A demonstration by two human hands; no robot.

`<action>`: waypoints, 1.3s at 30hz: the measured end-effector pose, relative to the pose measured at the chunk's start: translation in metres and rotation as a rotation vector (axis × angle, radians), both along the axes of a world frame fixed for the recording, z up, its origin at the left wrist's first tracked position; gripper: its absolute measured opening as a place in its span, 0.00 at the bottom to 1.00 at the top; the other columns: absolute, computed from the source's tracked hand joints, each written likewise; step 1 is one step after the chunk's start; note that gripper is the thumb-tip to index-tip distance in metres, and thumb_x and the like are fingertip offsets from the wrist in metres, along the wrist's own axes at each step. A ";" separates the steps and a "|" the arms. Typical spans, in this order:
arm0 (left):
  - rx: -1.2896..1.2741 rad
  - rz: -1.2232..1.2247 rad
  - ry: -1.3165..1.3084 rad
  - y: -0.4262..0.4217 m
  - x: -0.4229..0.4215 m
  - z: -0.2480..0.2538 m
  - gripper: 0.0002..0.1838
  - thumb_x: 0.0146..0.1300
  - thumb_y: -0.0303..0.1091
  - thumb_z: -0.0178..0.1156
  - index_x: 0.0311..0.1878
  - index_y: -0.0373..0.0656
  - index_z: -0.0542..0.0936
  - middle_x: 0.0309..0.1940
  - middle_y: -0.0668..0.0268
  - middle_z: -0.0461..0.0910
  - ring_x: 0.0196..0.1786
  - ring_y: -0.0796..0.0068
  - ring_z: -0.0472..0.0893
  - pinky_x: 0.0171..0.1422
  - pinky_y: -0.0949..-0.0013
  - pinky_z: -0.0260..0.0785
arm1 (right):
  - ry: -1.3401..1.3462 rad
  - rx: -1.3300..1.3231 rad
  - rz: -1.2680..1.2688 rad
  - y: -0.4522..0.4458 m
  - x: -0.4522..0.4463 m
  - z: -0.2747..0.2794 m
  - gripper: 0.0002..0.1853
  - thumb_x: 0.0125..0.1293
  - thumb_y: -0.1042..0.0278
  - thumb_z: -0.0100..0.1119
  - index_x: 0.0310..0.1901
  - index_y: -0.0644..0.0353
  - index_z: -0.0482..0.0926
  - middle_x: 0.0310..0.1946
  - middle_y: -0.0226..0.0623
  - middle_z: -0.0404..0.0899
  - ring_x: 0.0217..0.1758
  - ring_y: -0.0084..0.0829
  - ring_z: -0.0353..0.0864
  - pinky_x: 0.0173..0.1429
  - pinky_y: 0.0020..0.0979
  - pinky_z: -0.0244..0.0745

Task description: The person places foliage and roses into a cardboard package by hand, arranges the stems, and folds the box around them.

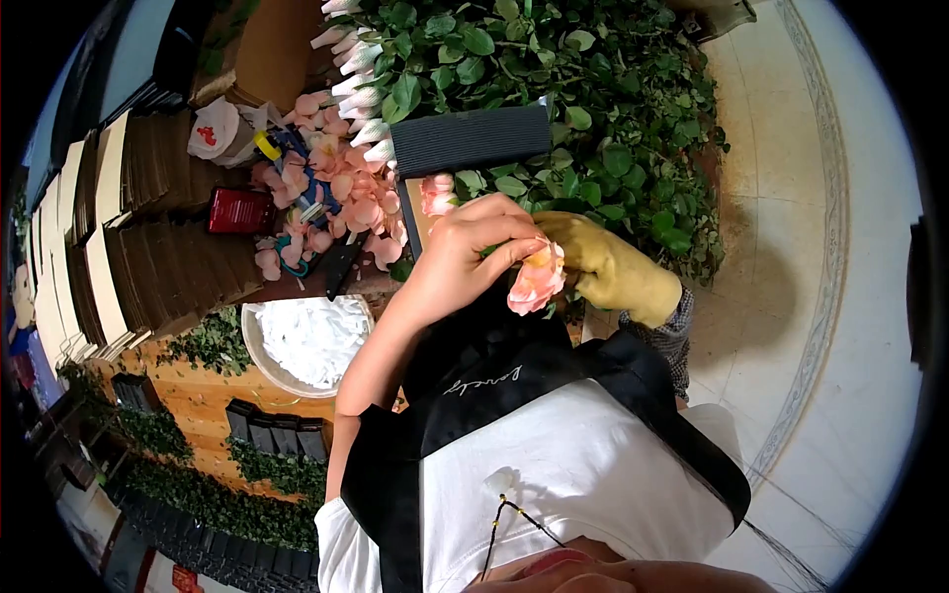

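Note:
A pink rose with a yellowish tint sits between my two hands in front of my apron. My bare left hand pinches the top edge of its petals between thumb and fingers. My right hand, in a yellow glove, is curled just behind the bloom, around its stem side; the fingertips are partly hidden. Just beyond my left hand, another pink rose lies by a black corrugated sheet. Loose pink petals are heaped to the left.
Leafy rose stems cover the table ahead, with several white-wrapped blooms at their left. A red box, a black-handled tool and stacked cardboard lie left. Below stands a tub of white pieces. Tiled floor is right.

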State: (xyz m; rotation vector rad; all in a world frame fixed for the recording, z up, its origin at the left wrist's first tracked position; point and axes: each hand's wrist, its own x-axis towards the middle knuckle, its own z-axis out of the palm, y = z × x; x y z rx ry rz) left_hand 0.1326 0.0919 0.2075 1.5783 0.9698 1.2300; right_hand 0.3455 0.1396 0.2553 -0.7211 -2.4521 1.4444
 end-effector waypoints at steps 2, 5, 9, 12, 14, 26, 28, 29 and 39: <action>0.014 -0.010 -0.013 -0.001 -0.006 0.005 0.05 0.61 0.25 0.69 0.39 0.37 0.87 0.37 0.62 0.84 0.40 0.65 0.84 0.45 0.67 0.76 | -0.006 0.024 -0.032 -0.007 0.001 -0.004 0.20 0.51 0.85 0.62 0.47 0.63 0.82 0.49 0.43 0.84 0.60 0.49 0.78 0.73 0.49 0.66; 0.046 0.206 0.021 -0.005 -0.028 0.001 0.03 0.60 0.23 0.69 0.37 0.37 0.87 0.36 0.62 0.85 0.40 0.69 0.83 0.43 0.68 0.75 | 0.057 0.067 -0.034 0.000 0.004 -0.018 0.20 0.45 0.88 0.57 0.44 0.64 0.81 0.47 0.43 0.84 0.59 0.48 0.79 0.73 0.50 0.67; -0.176 0.773 0.888 -0.015 -0.074 -0.012 0.09 0.65 0.32 0.67 0.42 0.35 0.85 0.36 0.58 0.83 0.37 0.61 0.84 0.43 0.65 0.76 | 0.045 0.298 -0.081 0.002 0.005 -0.021 0.19 0.41 0.90 0.54 0.38 0.65 0.80 0.45 0.42 0.85 0.59 0.47 0.81 0.71 0.52 0.69; -0.247 0.700 0.704 -0.024 -0.067 -0.031 0.13 0.67 0.32 0.65 0.52 0.37 0.82 0.44 0.57 0.83 0.41 0.61 0.84 0.44 0.61 0.77 | 0.024 0.388 -0.119 0.005 -0.001 -0.027 0.17 0.44 0.90 0.56 0.37 0.64 0.80 0.45 0.40 0.85 0.60 0.45 0.81 0.72 0.53 0.69; -0.206 0.558 0.365 -0.032 -0.048 -0.019 0.14 0.64 0.29 0.67 0.51 0.35 0.81 0.47 0.57 0.81 0.47 0.61 0.82 0.53 0.63 0.75 | -0.028 0.457 -0.148 0.002 -0.009 -0.021 0.16 0.46 0.87 0.61 0.39 0.63 0.82 0.47 0.39 0.86 0.61 0.44 0.80 0.73 0.53 0.67; -0.011 0.483 0.134 -0.043 0.011 -0.025 0.16 0.52 0.26 0.74 0.43 0.37 0.80 0.44 0.60 0.79 0.47 0.58 0.79 0.51 0.61 0.73 | -0.042 0.605 -0.273 -0.004 -0.020 -0.040 0.14 0.46 0.80 0.66 0.38 0.62 0.83 0.49 0.36 0.85 0.61 0.42 0.80 0.73 0.52 0.67; 0.040 0.538 0.212 -0.041 0.011 -0.019 0.16 0.51 0.27 0.75 0.42 0.38 0.80 0.43 0.61 0.78 0.46 0.58 0.79 0.49 0.61 0.72 | -0.042 0.625 -0.283 -0.006 -0.023 -0.042 0.14 0.46 0.80 0.66 0.38 0.62 0.83 0.48 0.36 0.85 0.60 0.42 0.80 0.72 0.52 0.67; 0.092 0.590 0.291 -0.040 0.010 -0.018 0.16 0.50 0.28 0.76 0.41 0.40 0.81 0.43 0.63 0.78 0.45 0.59 0.78 0.48 0.60 0.71 | -0.042 0.644 -0.296 -0.006 -0.025 -0.042 0.14 0.46 0.80 0.66 0.38 0.62 0.82 0.47 0.36 0.85 0.60 0.42 0.80 0.72 0.52 0.67; 0.057 0.670 0.466 -0.043 0.020 -0.026 0.12 0.49 0.29 0.77 0.36 0.45 0.85 0.37 0.67 0.76 0.40 0.63 0.73 0.43 0.63 0.65 | -0.142 0.833 -0.416 -0.011 -0.041 -0.057 0.15 0.45 0.77 0.68 0.39 0.61 0.82 0.44 0.34 0.85 0.56 0.39 0.81 0.71 0.51 0.67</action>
